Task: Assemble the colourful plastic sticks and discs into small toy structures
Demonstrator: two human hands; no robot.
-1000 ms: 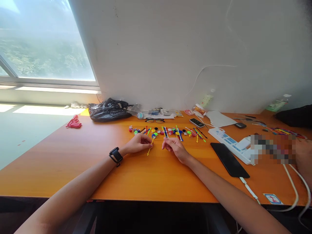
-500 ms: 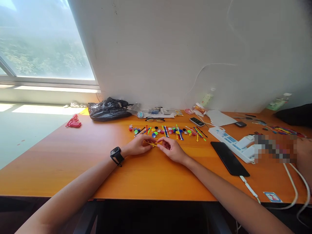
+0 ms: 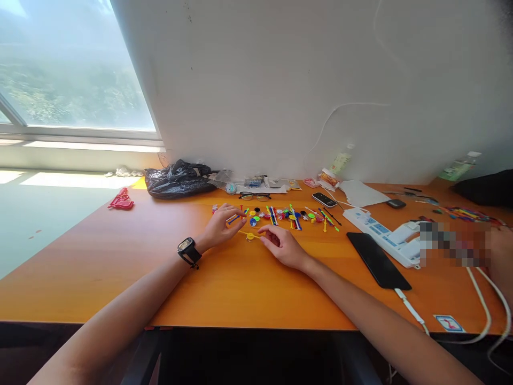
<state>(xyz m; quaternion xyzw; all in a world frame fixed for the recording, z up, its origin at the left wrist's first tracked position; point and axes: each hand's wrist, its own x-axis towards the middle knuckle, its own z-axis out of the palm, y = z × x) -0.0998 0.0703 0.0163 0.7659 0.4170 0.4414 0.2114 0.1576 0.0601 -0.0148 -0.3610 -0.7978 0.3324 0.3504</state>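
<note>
1. One yellow disc-and-stick piece (image 3: 250,236) sits this side of the glasses (image 3: 255,197), its end apparently pinched by the right hand (image 3: 281,247).
2. Left hand (image 3: 218,229), loosely spread, seemingly empty, hovers near-left of the glasses.
3. Assembling looks in hand; next calls for a steady right pinch.

"What's behind the wood-grain desk (image 3: 224,299)?"

"A grey-white wall (image 3: 260,96) (dark specks (image 3: 190,16) up high). At left, a window (image 3: 72,59) shows hazy greenery (image 3: 56,104); sunlight (image 3: 76,180) stripes the pale surface (image 3: 40,219) below."
</note>
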